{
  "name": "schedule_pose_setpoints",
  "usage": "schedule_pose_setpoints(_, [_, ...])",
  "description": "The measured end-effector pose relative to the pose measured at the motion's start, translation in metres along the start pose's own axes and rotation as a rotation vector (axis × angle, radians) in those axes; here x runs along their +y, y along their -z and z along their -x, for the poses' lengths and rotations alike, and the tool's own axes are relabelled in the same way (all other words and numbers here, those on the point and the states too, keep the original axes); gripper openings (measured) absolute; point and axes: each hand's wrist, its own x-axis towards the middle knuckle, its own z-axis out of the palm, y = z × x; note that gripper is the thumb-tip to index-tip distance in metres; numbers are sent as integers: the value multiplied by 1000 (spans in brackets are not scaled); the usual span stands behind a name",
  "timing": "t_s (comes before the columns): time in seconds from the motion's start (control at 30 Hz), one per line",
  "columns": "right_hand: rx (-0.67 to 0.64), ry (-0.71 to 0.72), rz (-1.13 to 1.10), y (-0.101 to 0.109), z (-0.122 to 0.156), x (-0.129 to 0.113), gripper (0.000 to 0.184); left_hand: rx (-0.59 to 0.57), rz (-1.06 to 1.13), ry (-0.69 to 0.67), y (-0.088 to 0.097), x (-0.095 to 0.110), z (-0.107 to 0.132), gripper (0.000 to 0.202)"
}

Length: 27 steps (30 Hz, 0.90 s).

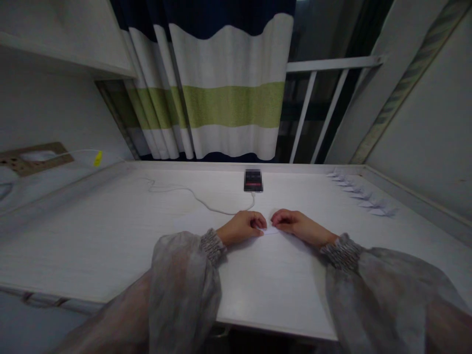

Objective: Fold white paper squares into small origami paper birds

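Note:
Both of my hands rest on the white desk (110, 236), fingertips meeting over a small piece of white paper (270, 229). My left hand (243, 227) has its fingers curled and pinches the paper's left end. From the other side, my right hand (295, 223) pinches the right end, fingers also curled. Most of the paper is hidden under my fingers. Sheer grey sleeves cover both forearms.
A dark phone (253, 180) lies beyond my hands, plugged into a white cable (191, 194) that runs left toward a wall socket (33, 157). Several small folded white paper pieces (359, 194) line the desk's right edge. A striped curtain (228, 103) hangs behind.

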Motion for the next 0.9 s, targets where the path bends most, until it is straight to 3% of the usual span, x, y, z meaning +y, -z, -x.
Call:
schedule_pose_setpoints(0.13, [-30,63,123,1,-1,3,5,-20,-162,-113,1,-1,2,18])
schedule_pose_setpoints(0.3, [8,83,106,-1,0,7,10,-34,-285,-260,2,-1,4,17])
schedule_pose_setpoints(0.5, [-14,143,237,-2,3,7,8,-47,-318,-290,2,1,5,16])
schedule_pose_setpoints(0.9, [-29,112,333,-5,3,2,8,-68,-535,-358,0,9,7,20])
